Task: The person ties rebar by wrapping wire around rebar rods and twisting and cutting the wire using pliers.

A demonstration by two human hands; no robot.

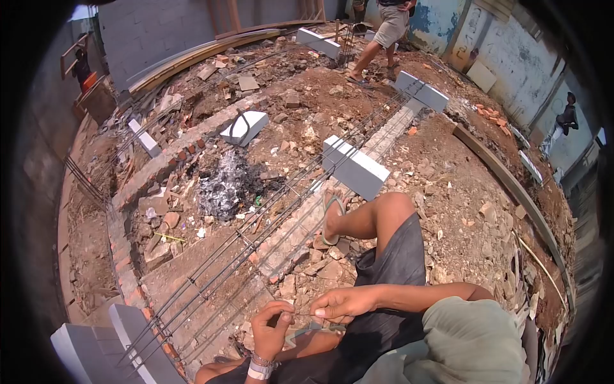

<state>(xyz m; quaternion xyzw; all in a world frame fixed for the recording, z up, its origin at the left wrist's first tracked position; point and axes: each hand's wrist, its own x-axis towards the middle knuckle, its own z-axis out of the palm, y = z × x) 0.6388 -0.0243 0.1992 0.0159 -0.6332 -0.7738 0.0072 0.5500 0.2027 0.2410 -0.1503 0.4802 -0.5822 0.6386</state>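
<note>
My left hand (271, 328), with bracelets at the wrist, pinches one end of a thin piece of wire (303, 314). Opposite it, my right hand (342, 304) is closed on the wire's other side, thumb pressed against the fingers. Both hands are in front of my lap. Just beyond them, a long cage of steel rebar (238, 256) runs diagonally across the ground. It rests on pale blocks, one of them a block (355, 168) near my foot and another block (144, 339) at the lower left.
Rubble and broken brick cover the ground. A heap of grey ash (229, 185) lies left of the rebar, near a block (246, 127) with a dark strap. A long plank (511, 185) lies at right. One person (387, 32) stands at the back; another person (82, 67) is at far left.
</note>
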